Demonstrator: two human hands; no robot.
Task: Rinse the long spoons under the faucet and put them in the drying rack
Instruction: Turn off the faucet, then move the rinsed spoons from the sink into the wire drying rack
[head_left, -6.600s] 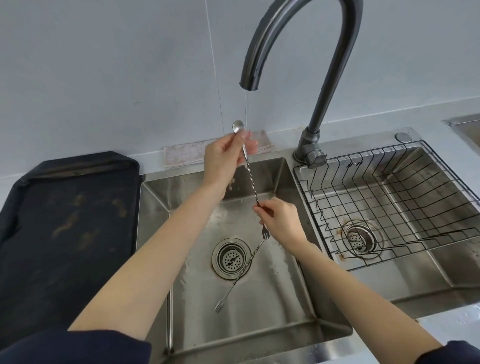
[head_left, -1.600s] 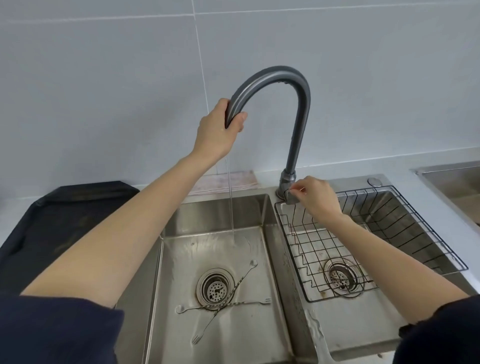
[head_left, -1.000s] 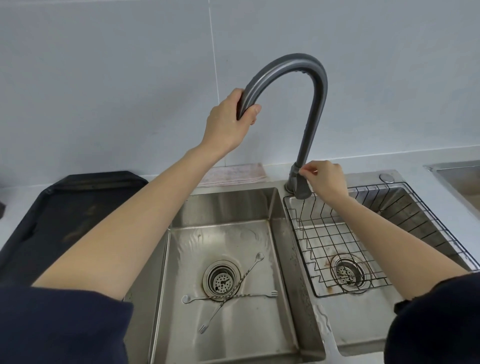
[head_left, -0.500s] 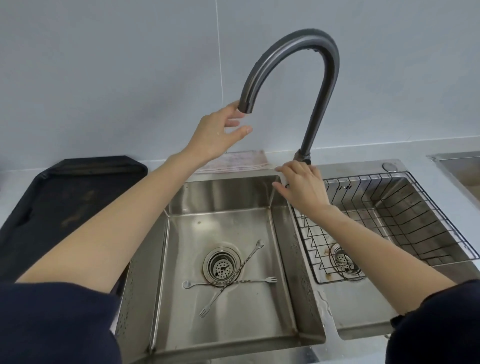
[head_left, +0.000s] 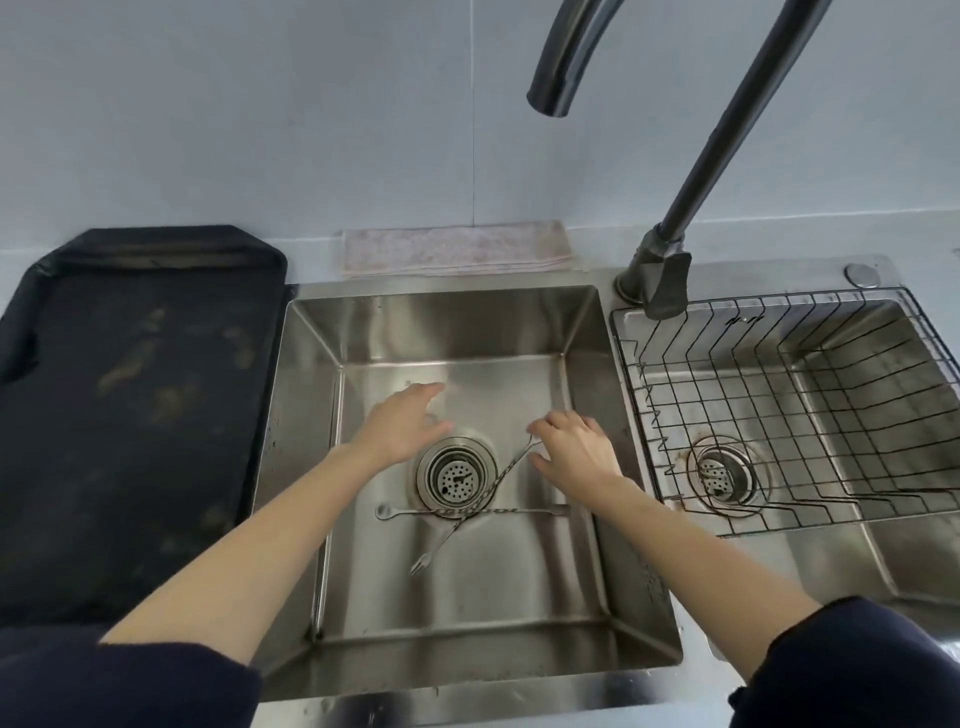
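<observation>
Two long twisted metal spoons lie crossed on the floor of the left sink basin (head_left: 363, 597), over the drain's (head_left: 454, 478) front edge. One spoon (head_left: 530, 511) lies level, bowl end to the left. The other spoon (head_left: 441, 543) runs diagonally, fork end toward me. My right hand (head_left: 574, 460) is low in the basin, with thumb and forefinger apart around the diagonal spoon's upper end. My left hand (head_left: 402, 431) hovers open left of the drain, holding nothing. No water runs from the dark faucet (head_left: 553, 83). The black wire drying rack (head_left: 779, 410) sits in the right basin.
A black tray (head_left: 135, 415) lies on the counter left of the sink. A folded pale cloth (head_left: 457, 249) rests behind the left basin. The faucet base and handle (head_left: 657, 286) stand between the basins. A second drain (head_left: 724, 475) shows under the rack.
Both hands have left the faucet and come down into the left basin. The right hand is now at the diagonal spoon's end. The view has tilted downward.
</observation>
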